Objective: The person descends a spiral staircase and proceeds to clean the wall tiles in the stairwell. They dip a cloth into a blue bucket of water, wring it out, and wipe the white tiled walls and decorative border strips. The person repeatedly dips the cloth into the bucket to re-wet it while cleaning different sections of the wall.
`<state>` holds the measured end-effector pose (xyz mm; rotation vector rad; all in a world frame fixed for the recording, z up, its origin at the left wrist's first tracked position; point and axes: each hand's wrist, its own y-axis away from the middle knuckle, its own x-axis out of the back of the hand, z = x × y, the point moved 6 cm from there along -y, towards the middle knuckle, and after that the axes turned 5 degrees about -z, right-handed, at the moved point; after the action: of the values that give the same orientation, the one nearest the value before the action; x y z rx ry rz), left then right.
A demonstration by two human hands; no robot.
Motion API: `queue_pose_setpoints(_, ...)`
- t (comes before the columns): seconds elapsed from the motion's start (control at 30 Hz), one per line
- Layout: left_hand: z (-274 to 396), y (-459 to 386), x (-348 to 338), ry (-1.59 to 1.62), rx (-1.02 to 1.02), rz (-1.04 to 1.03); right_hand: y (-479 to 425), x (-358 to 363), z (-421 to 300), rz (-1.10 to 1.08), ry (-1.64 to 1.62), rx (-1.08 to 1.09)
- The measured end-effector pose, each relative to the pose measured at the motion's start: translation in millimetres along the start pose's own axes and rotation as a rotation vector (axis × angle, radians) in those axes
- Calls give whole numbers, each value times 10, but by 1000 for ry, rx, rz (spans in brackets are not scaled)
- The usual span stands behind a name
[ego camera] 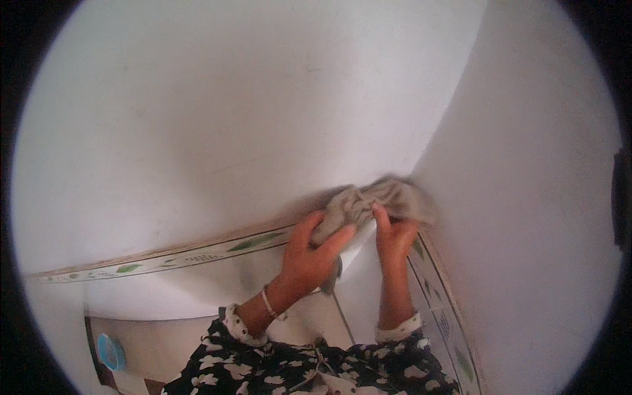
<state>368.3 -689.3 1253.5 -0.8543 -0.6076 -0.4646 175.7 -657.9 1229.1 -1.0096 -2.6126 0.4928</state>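
Note:
A crumpled greyish-brown cloth [350,210] is bunched between my hands at the corner where two walls meet, along the top of a patterned tile border. My left hand [313,252] grips the cloth's lower left part between thumb and fingers; a bangle circles that wrist. My right hand [395,239] holds the right part, its thumb pressed on the folds. The cloth's right end is blurred. Part of the cloth's underside and several fingertips are hidden.
A tile border with green leaves [254,242] runs along the white wall [247,123] and turns down the right wall [533,173]. A blue plastic basin [111,352] stands at the lower left. A dark object [619,197] is at the right rim.

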Motion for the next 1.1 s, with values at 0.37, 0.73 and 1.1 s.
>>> queue_pose_setpoints(0.37,-207,180,308,-135,2,67,327,-580,-375,191,826,432)
queue_pose_setpoints(0.73,-1682,2568,2717,-461,382,263,1867,-3252,-1855,-413,-22,247)
queue_pose_setpoints(1.1,-1771,3240,3326,-379,351,340,2407,-3932,-2106,-550,85,600)
